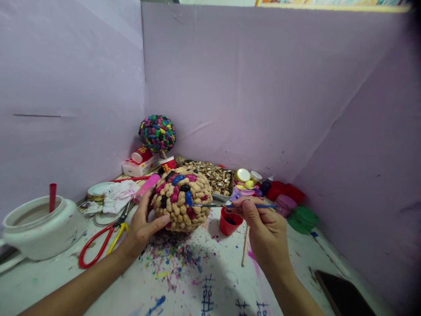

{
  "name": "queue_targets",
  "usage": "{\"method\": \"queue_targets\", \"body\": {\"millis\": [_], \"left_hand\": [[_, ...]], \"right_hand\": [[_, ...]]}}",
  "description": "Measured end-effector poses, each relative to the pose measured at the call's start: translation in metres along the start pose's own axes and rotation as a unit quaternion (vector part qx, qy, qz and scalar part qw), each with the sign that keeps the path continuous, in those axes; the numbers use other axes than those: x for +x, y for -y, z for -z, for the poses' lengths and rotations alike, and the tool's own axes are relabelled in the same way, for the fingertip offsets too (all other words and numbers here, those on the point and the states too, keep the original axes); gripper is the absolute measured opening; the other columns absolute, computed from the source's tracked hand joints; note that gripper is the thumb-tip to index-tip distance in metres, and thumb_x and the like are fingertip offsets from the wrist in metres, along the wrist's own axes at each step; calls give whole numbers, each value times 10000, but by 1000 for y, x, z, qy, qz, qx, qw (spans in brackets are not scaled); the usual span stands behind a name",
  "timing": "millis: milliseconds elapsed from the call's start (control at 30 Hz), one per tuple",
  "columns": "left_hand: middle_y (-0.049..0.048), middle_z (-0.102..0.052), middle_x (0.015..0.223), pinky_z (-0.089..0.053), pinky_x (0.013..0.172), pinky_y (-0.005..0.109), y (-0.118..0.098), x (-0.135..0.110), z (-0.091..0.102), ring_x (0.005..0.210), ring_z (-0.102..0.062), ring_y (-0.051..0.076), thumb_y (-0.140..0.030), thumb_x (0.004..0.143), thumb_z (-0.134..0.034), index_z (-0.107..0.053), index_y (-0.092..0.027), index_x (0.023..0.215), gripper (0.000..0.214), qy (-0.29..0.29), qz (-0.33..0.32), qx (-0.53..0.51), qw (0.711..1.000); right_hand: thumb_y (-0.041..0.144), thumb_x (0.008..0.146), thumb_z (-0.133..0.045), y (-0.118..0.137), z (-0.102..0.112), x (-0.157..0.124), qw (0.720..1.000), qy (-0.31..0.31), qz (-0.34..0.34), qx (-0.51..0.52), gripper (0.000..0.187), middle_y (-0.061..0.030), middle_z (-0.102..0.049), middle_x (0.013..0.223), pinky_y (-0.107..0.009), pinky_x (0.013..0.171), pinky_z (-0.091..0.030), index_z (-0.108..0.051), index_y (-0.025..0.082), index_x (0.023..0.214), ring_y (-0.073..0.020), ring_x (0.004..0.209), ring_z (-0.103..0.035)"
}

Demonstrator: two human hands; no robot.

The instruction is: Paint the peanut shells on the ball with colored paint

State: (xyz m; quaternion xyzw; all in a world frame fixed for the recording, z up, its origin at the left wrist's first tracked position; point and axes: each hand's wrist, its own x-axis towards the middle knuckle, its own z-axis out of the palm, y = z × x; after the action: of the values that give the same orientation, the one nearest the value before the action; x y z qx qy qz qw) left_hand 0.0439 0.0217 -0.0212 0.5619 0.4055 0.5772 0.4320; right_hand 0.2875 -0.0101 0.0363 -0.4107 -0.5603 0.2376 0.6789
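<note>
A ball covered in peanuts (179, 218) stands before me on the paint-spotted table. Some of its peanuts are painted blue, pink or black; the others are bare. My left hand (146, 219) steadies the ball from its left side, thumb across the front. Pinched in my right hand (261, 219) is a thin blue paintbrush (217, 206), whose tip touches the ball by a blue peanut. Just below the brush sits a small red cup (230, 224) with dark paint inside.
A finished-looking multicoloured peanut ball (158, 133) stands at the back left. Behind is a metal tray (225, 197) of peanut shells. Scissors (98, 248) and a white pot (46, 237) lie left; paint tubs (302, 219) and a phone-like dark slab (342, 292) are right.
</note>
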Motion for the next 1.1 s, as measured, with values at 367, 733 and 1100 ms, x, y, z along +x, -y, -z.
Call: {"method": "queue_targets", "body": {"millis": [367,733,1100], "left_hand": [[127,-480,1499,-444,1067,428,0,0,-1,1375,-421,366,-407,708,-772,-355,-213,1459,880,-7,-1,-4,1000],[133,-445,1507,-373,1119,442,0,0,-2,1386,-400,350,-393,739,-759,-321,-208,1464,866,5,-3,-8,1000],[137,-473,1480,-368,1114,479,2,-3,-1,1363,-422,360,-399,725,-776,-347,-213,1456,868,-6,-12,28,1000]], "right_hand": [[337,893,-590,6,-1,-1,993,19,79,-91,273,-31,-760,724,-240,522,-556,-753,214,712,-165,609,-712],[209,883,-560,17,-2,-2,986,29,122,-109,230,36,-673,539,-192,428,-475,-729,213,727,-85,376,-539],[75,865,-541,23,-4,-11,947,78,269,-155,181,-19,-723,722,-215,566,-548,-676,194,881,-133,661,-703]]}}
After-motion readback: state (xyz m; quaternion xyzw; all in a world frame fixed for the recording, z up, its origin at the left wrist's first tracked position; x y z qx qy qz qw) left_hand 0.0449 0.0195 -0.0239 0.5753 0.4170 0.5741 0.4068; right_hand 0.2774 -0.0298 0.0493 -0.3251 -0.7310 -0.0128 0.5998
